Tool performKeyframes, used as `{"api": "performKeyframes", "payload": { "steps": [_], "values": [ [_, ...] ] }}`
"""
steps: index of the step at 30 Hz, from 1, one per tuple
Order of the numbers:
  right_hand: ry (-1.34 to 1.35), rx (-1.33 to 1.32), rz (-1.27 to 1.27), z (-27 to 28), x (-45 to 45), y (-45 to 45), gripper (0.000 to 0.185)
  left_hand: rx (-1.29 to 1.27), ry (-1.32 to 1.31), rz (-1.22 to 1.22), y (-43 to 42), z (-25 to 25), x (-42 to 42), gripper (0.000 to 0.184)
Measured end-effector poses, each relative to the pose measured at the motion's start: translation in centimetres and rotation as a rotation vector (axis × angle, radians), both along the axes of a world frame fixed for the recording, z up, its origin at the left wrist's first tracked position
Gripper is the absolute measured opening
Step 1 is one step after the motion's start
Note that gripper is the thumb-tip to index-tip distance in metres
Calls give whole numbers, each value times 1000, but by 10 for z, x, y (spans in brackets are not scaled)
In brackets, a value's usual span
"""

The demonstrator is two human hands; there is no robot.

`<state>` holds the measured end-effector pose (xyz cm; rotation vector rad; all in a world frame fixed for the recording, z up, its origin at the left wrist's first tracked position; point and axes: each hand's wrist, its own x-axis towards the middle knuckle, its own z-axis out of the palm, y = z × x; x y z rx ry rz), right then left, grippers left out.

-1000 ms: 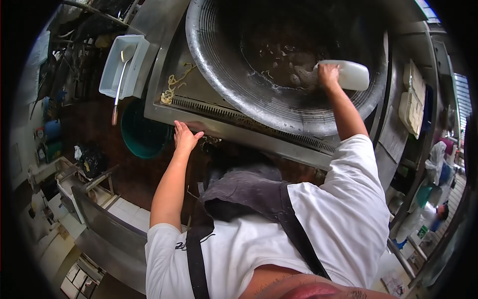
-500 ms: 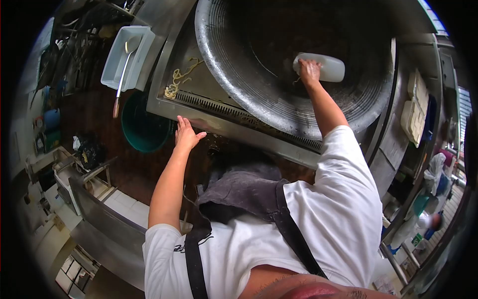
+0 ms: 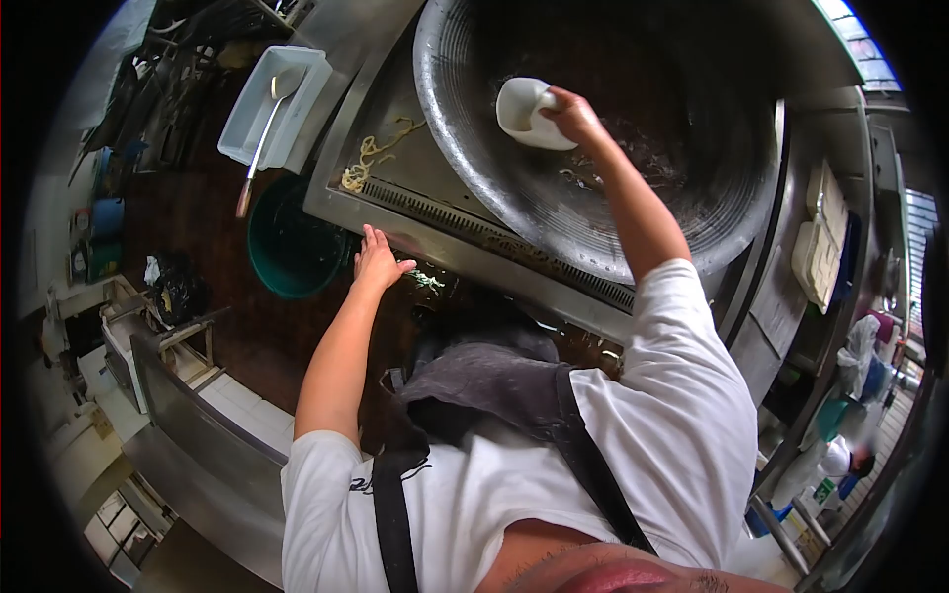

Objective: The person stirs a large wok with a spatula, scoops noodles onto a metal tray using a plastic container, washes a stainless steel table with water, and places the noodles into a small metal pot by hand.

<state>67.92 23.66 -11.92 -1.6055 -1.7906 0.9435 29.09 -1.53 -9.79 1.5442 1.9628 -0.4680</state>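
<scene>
A large dark wok (image 3: 450, 148) with a thick ridged rim sits on a steel stove (image 3: 435, 235). My right hand (image 3: 573, 115) reaches over the wok, closed round the handle of a white plastic jug (image 3: 516, 107). The jug is tilted near the wok's left side. Liquid ripples lower down in the wok, below my right forearm. My left hand (image 3: 377, 265) is open, fingers spread, at the stove's front edge; whether it presses on the metal I cannot tell. Strands of noodle (image 3: 366, 170) lie on the stove top, left of the wok.
A green bucket (image 3: 282, 252) stands on the floor to the left. Above it, a pale plastic bin (image 3: 242, 119) holds a ladle (image 3: 259, 153), its wooden handle sticking out over the rim. Blocky beige pieces (image 3: 819, 242) rest at the right. A slatted drain runs along the stove's front.
My right hand has brought the jug left across the wok and turned it, and liquid now ripples inside. My left hand stays at the stove edge. Wet glints show on the floor below.
</scene>
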Motion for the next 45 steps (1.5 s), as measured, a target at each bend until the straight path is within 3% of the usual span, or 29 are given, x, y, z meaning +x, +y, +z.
{"api": "performKeyframes", "payload": {
  "steps": [1,6,8,9,10,11,12,13,14,15,16,17,18,20,23,26,27,29,30,31,33,45],
  "values": [
    [224,-92,-45,23,6,-2,42,1,2,-1,-1,-2,-1,110],
    [129,-20,-26,109,26,-13,49,36,30,-29,-3,-8,-4,109],
    [78,55,-4,108,40,-10,54,66,40,-29,-2,-6,-2,104],
    [236,20,-7,102,47,-9,56,44,4,-7,1,-11,-1,105],
    [-46,47,-35,129,48,-21,55,23,-21,33,7,-15,-1,106],
    [-87,-24,-46,150,48,-32,54,-18,-168,71,13,-3,2,104],
    [-162,9,-1,154,58,-34,50,163,-113,29,7,-24,8,102],
    [38,-64,43,121,86,-23,57,225,21,-54,5,-31,19,104],
    [619,-185,65,54,128,1,76,227,26,28,6,-20,29,108],
    [608,-176,137,28,149,15,87,302,78,38,1,-33,29,111],
    [743,-172,105,-39,190,38,84,236,102,104,5,-46,28,117],
    [11,26,77,-20,191,33,73,176,100,143,8,-59,24,123],
    [-432,25,58,19,175,11,63,175,150,152,7,-73,27,126],
    [-633,-30,-78,12,186,5,56,165,198,136,6,-75,25,129],
    [-881,-28,-63,-7,211,6,54,134,230,60,7,-46,29,127],
    [-789,37,165,-54,277,15,37,252,295,-18,-1,-16,46,117],
    [-934,18,-9,-27,249,-7,33,239,236,29,2,-19,44,116],
    [-1094,67,-70,-61,276,-8,31,300,248,12,-3,-49,37,114],
    [-1102,16,-147,-42,252,-19,28,72,84,10,15,-1,35,113],
    [-1152,71,-169,-32,240,-32,25,97,260,1,7,-29,36,114],
    [-1132,9,-104,-12,228,-38,28,118,286,-38,7,-26,34,113],
    [-1170,101,-85,-48,224,-11,33,91,325,-31,13,-25,39,111]
  ]
}}
